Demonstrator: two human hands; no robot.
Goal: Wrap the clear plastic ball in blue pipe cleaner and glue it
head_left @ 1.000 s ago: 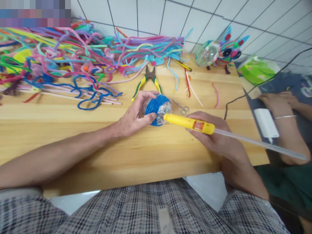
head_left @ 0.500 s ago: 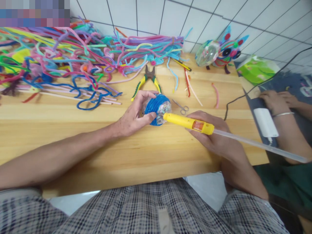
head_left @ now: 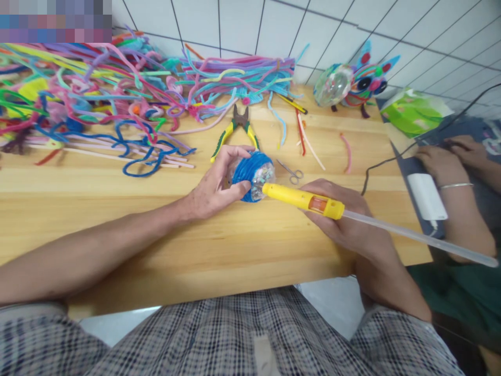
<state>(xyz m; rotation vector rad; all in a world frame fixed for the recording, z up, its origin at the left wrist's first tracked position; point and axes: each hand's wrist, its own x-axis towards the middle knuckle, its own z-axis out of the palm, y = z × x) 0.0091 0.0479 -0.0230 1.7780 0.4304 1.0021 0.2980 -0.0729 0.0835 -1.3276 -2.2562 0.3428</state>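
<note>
My left hand (head_left: pixel 219 185) is closed around a clear round ball wrapped with blue pipe cleaner (head_left: pixel 247 171), thumb on its near side. Small pale bits show through its clear right end. In my right hand (head_left: pixel 340 216) is a yellow hot glue gun (head_left: pixel 291 197), its tip at the ball's clear end; whether they touch I cannot tell. A long translucent glue stick (head_left: pixel 415 236) sticks out of the gun's back toward the right. Just beyond the ball lie pliers (head_left: pixel 239 128) with green and yellow handles, jaws apart. Small scissors (head_left: pixel 291 173) rest right of the ball.
Heaps of colourful pipe cleaners (head_left: pixel 90 99) cover the back left, with a bundle (head_left: pixel 240 78) beside them. A finished-looking pipe-cleaner animal (head_left: pixel 364 83) stands at the back right. Another person's hands (head_left: pixel 442 162) rest near a white device (head_left: pixel 426 197). A black cable (head_left: pixel 403 151) crosses the right edge.
My hands, the ball and the glue gun stay almost in place; the glue stick's far end has dipped slightly. The other person's farther hand has shifted, and the black cable moved a little.
</note>
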